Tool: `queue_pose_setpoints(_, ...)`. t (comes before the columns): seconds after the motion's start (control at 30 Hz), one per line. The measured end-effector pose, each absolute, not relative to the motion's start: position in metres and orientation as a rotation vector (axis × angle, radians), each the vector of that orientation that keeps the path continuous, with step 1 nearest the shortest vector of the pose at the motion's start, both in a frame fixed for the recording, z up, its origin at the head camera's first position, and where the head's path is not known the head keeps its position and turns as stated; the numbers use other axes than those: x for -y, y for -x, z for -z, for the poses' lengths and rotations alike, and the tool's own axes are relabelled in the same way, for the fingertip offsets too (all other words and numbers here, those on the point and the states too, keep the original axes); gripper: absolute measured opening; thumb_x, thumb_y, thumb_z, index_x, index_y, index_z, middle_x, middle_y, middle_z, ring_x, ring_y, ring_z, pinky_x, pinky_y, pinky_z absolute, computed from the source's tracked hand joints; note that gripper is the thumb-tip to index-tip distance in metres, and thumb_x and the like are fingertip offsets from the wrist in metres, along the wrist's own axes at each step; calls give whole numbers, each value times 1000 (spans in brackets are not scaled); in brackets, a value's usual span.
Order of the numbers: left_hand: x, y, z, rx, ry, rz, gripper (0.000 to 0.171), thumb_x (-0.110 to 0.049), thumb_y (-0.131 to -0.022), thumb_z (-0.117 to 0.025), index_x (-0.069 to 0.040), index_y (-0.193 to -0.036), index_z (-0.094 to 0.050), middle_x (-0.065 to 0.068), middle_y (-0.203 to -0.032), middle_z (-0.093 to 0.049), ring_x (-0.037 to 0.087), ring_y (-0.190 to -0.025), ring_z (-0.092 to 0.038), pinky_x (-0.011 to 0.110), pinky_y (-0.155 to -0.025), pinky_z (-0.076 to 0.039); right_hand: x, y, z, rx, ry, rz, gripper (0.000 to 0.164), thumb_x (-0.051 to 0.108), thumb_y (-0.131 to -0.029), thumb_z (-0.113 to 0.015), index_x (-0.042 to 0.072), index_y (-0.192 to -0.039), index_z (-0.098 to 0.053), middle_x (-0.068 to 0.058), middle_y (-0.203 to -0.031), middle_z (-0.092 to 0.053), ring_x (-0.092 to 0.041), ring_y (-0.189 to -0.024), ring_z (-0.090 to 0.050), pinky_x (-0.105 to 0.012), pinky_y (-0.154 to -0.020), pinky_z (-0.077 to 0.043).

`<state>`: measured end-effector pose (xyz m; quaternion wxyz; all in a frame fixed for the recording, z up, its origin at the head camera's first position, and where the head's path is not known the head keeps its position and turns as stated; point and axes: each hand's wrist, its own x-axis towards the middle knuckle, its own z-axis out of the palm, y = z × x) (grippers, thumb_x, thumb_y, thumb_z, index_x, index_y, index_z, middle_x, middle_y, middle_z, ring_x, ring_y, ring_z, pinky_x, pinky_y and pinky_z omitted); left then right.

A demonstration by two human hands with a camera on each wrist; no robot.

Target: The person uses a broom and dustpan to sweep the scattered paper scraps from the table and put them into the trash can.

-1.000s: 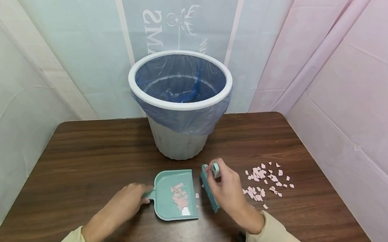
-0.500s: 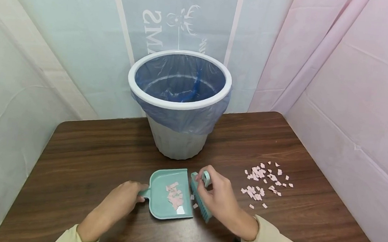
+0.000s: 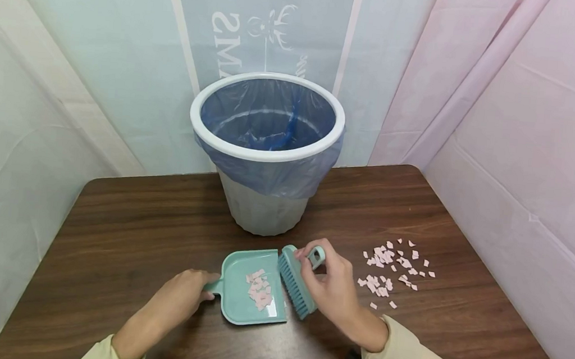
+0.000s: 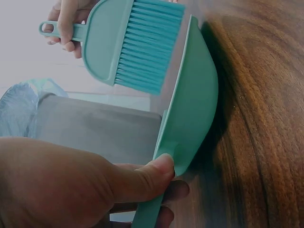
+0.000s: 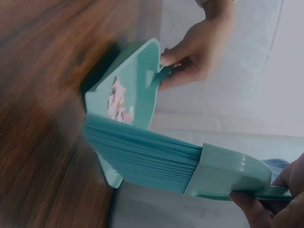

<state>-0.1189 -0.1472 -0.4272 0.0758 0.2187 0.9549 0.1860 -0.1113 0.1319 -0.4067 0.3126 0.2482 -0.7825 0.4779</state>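
A green dustpan [image 3: 237,305] lies on the table, its short handle held by my left hand [image 3: 179,300]. In the left wrist view the thumb presses on top of that handle, with fingers curled below. Pink paper scraps [image 3: 259,291] are heaped inside the pan. My right hand [image 3: 332,281] grips the handle of a matching hand brush [image 3: 302,279], whose teal bristles [image 5: 142,154] are at the pan's front lip. One pale scrap shows at the lip, partly covered by the bristles.
More scraps [image 3: 383,257] are scattered on the wooden table [image 3: 151,231] to the right. Behind the pan stands a white bin [image 3: 265,209] lined with a blue bag [image 3: 287,177]. Fabric walls [image 3: 522,164] enclose the table at the back and sides.
The dustpan has shifted slightly left with my left hand. The brush has moved left to the pan's lip and tilted, bristles toward the pan. Loose scraps by the lip are mostly out of sight.
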Motion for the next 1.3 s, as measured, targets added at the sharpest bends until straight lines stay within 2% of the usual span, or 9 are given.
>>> queue_pose_setpoints(0.2,149,120,426,-2877,-681,-542,19,-11,-74,-76,-20,-82,-63,-11,-72,-55,8,-72,-53,32,-64,-49,-137,111,411,2168,-588,-1206,17,-6,-80,-57,8,-89,-57,0,-85,-66,-11,-77,-65,-13,-52,-48)
queue_pose_setpoints(0.37,154,120,427,-2941,-761,-543,21,-10,-73,-77,-19,-87,-64,-8,-82,-64,12,-77,-59,36,-70,-51,-139,110,412,2250,-568,-1177,15,-2,-82,-58,10,-91,-57,2,-85,-64,-8,-74,-63,-12,-55,-48)
queue_pose_setpoints(0.6,162,119,430,-2939,-830,-551,23,-9,-74,-76,-22,-84,-61,-12,-79,-59,8,-75,-56,33,-68,-51,-142,110,404,2236,-711,-1352,14,-5,-86,-59,8,-92,-55,-1,-85,-66,-15,-78,-66,-21,-54,-53)
queue_pose_setpoints(0.73,167,119,426,-2922,-790,-573,23,-8,-75,-75,-17,-94,-67,-9,-88,-65,11,-81,-60,34,-72,-52,-145,108,399,2292,-829,-1493,14,-3,-88,-60,9,-92,-54,-1,-84,-66,-16,-76,-66,-25,-57,-55)
queue_pose_setpoints(0.87,170,120,425,-2906,-764,-582,31,-8,-76,-74,-11,-106,-68,-4,-97,-69,15,-86,-62,36,-76,-52,-146,107,399,2364,-887,-1507,12,0,-90,-59,11,-92,-54,0,-82,-65,-15,-75,-65,-26,-59,-55)
queue_pose_setpoints(1.07,172,122,426,-2915,-814,-573,24,-10,-76,-75,-17,-97,-66,-9,-89,-65,13,-83,-61,36,-74,-52,-147,110,399,2409,-826,-1389,14,0,-90,-58,13,-92,-54,3,-82,-65,-14,-73,-64,-25,-58,-53)
queue_pose_setpoints(1.3,174,121,425,-2921,-774,-575,32,-9,-76,-75,-10,-107,-68,-2,-97,-69,18,-87,-62,37,-77,-52,-148,112,402,2330,-716,-1321,20,-7,-85,-61,11,-92,-56,2,-83,-66,-14,-73,-64,-21,-53,-51)
